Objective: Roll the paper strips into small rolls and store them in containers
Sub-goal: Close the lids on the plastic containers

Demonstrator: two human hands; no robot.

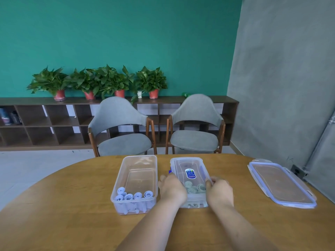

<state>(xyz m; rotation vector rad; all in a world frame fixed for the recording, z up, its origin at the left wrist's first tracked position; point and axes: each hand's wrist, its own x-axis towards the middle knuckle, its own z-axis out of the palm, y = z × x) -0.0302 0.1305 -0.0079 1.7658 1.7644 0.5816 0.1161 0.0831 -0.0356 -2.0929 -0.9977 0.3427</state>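
Currently both hands are at the lidded container [193, 163], which stands lengthwise near the middle of the wooden table [72, 205]. The left hand [172, 190] lies against its left side with its back to the camera. Its fingers [161, 178] reach over that edge in a blur, so I cannot tell whether they clamp the box or only rest on it. The right hand [220, 193] is on the opposite side, fingers [209, 183] curled and holding the right rim of the lid. Through the clear lid, which bears a blue label [190, 173], a few grey-green paper rolls [194, 188] show at the near end. A blue clasp [170, 171] juts out on the left side, just beyond the left hand. Just beside it on the left stands an open container [125, 171], with pale blue paper rolls [135, 196] in a row at its near end and its far part bare. Well apart to the right, a spare lid [281, 185] with a blue rim lies flat on the table. Beyond the table stand two grey chairs [121, 127], and behind them a low shelf [45, 120] carrying potted plants [101, 80].
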